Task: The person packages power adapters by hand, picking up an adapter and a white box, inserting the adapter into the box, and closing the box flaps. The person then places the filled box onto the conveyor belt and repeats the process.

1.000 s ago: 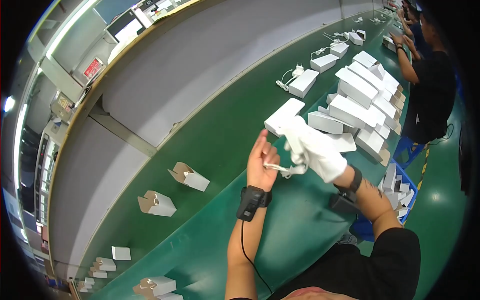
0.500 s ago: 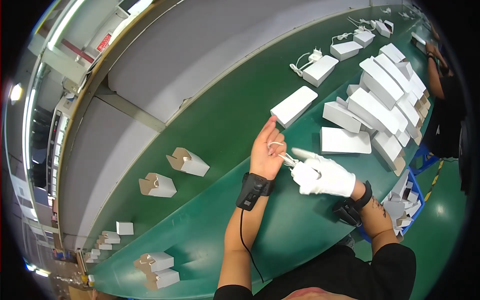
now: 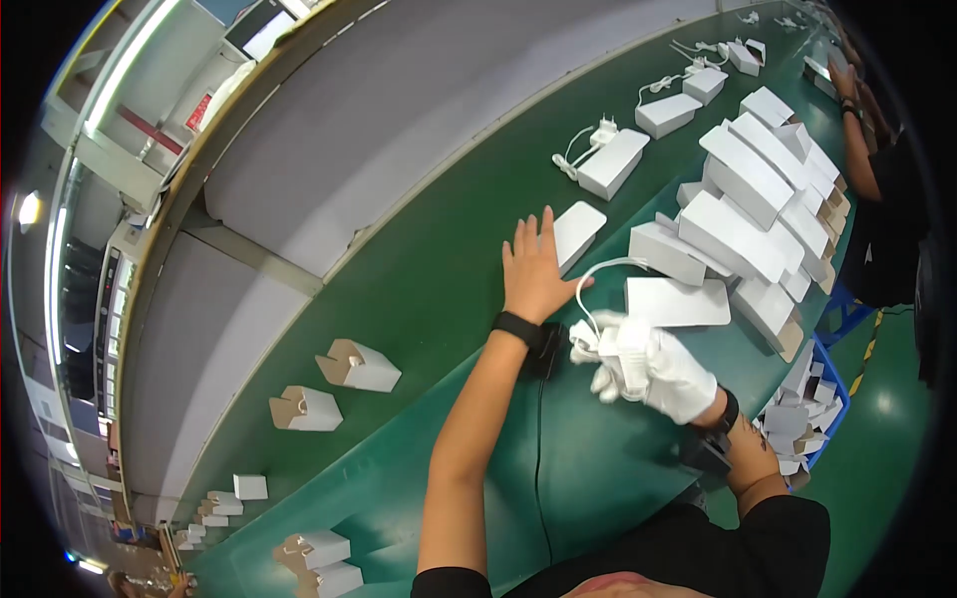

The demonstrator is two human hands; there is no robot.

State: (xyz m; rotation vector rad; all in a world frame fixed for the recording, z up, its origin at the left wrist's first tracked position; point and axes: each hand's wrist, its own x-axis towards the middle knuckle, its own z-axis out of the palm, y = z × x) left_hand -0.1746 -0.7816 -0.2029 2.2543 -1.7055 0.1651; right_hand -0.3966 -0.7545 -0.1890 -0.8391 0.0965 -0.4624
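Observation:
My left hand [image 3: 531, 269], bare and with a black strap at the wrist, is open with fingers spread, right at the near left side of a white box [image 3: 576, 237]. Whether it touches the box I cannot tell. In a white glove, my right hand [image 3: 678, 377] grips a white charger [image 3: 625, 351]. A loop of its white cable [image 3: 588, 284] arches up and away toward the pile of boxes. Another closed white box [image 3: 678, 302] lies just beyond the gloved hand.
A heap of white boxes [image 3: 743, 234] covers the right of the green table. Farther back, a row of boxes with chargers [image 3: 602, 132] runs along the green strip. Open boxes [image 3: 359, 366] stand at left. A blue bin [image 3: 819, 414] sits at right, and a co-worker's hand [image 3: 842, 80] is far right.
My left hand has let go of the cable and spread beside the box. My right hand has turned, bringing the charger into view, with its cable loop now swung up.

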